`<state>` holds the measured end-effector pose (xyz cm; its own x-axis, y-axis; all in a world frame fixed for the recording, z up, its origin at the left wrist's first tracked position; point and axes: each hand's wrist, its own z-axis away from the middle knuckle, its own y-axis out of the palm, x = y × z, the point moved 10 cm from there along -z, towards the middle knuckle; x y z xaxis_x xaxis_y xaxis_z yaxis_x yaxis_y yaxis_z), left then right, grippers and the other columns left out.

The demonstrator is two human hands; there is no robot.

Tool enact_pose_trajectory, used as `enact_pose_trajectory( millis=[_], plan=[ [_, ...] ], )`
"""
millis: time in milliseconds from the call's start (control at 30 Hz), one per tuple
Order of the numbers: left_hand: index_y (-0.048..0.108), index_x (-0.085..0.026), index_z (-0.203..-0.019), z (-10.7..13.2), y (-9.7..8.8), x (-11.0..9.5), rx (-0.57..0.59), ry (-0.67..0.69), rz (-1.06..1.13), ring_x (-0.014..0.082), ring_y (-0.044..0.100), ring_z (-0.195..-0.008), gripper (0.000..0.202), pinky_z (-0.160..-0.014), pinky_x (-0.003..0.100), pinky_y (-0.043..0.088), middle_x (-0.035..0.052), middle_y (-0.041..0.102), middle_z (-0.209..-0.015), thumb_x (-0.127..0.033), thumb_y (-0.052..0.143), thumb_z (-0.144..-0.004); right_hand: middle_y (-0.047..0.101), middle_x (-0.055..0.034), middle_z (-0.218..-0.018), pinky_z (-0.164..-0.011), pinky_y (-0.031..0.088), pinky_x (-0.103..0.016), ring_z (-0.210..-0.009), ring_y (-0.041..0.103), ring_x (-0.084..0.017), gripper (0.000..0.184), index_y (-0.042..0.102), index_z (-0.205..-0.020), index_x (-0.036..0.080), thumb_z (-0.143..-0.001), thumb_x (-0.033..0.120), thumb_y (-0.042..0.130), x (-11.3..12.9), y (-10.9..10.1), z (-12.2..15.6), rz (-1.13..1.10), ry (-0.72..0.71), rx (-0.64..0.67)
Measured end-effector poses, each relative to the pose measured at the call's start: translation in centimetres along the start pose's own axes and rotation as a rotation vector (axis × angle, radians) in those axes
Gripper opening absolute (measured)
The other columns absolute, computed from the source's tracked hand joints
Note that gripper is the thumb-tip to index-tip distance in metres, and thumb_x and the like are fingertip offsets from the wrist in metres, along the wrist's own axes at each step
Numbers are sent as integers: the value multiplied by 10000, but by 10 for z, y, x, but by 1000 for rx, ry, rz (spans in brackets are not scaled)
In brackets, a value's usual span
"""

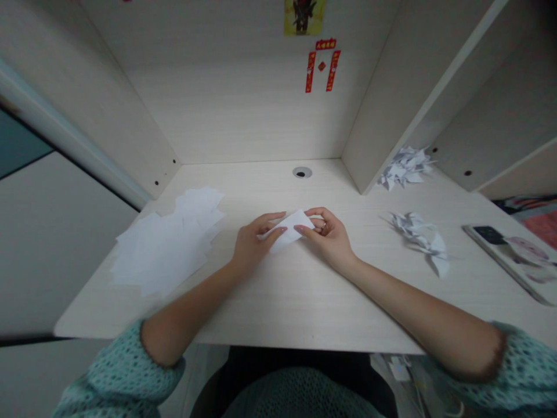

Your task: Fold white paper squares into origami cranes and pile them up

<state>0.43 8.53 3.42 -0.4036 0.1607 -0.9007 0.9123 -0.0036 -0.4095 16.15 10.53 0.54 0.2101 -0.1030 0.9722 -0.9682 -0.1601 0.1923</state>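
White paper (291,222) is pinched by the left hand (253,239) and right hand (333,237), both hands half closed.

— How many hands (251,242) are there?
— Two, plus one ring (324,225) and one held paper (292,222).
— Paper piles (407,167)?
— Three: one of flat sheets (167,245), two of folded scraps (418,235).
— Anything else?
— One phone (507,259), one desk hole (301,172), one yellow picture (303,16), four whole red stickers (322,66).

Pale bench (278,313), overlapping white paper sheets (165,249) spread at left, a loose pile of white paper pieces (415,231) at right, another paper heap (407,167) at far right, phone (507,255) lying camera side up right of the pile, round cable hole (302,172) at far middle
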Motion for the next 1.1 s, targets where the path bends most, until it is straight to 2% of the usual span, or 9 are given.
enact_pose_trajectory(
  millis=[67, 167, 333, 800, 1000, 1100],
  plan=[
    [666, -264, -1097, 0, -3, 1, -31, 13, 0, 183, 665, -849, 349, -722, 252, 490, 23, 729, -990, -421, 625, -787, 737, -9, -799, -598, 481, -256, -641, 650, -145, 384, 561, -953, 234, -654, 358, 768, 0, 0, 0, -18, 3, -1],
    [693, -270, -1056, -1, -6, 0, -62, 49, 1, 191, 654, -953, 297, -830, 277, 489, 21, 695, -1116, -388, 628, -791, 739, -18, -847, -679, 505, -277, -715, 669, -153, 425, 593, -1046, 244, -669, 348, 760, 0, -1, -1, -31, 0, 0],
    [717, -273, -1015, -2, -8, -2, -87, 63, -21, 212, 645, -1016, 259, -935, 328, 465, 17, 708, -1084, -353, 641, -781, 737, -33, -878, -734, 524, -308, -774, 669, -168, 406, 668, -1058, 225, -685, 366, 744, -2, -4, -3, -1, -4, -27],
    [716, -276, -1018, -3, -7, 2, -68, 29, -22, 218, 647, -1020, 257, -936, 334, 469, 20, 707, -1079, -357, 641, -786, 740, -39, -968, -796, 536, -339, -859, 682, -193, 346, 704, -1029, 250, -694, 331, 740, -11, -7, -5, -10, -3, -30],
    [720, -264, -1014, -3, -6, 3, -57, 24, -7, 223, 651, -1007, 262, -938, 342, 470, 24, 707, -1080, -361, 638, -784, 742, -44, -944, -775, 540, -339, -832, 685, -193, 329, 711, -1006, 241, -692, 334, 739, -10, -8, -4, 2, 4, -36],
    [720, -257, -1015, -4, -6, 5, -54, 14, 4, 227, 651, -1007, 271, -938, 347, 470, 29, 707, -1079, -362, 645, -778, 747, -35, -896, -766, 540, -329, -794, 681, -179, 383, 692, -1062, 245, -692, 331, 741, -6, -8, -3, 8, -6, -50]
  ],
)
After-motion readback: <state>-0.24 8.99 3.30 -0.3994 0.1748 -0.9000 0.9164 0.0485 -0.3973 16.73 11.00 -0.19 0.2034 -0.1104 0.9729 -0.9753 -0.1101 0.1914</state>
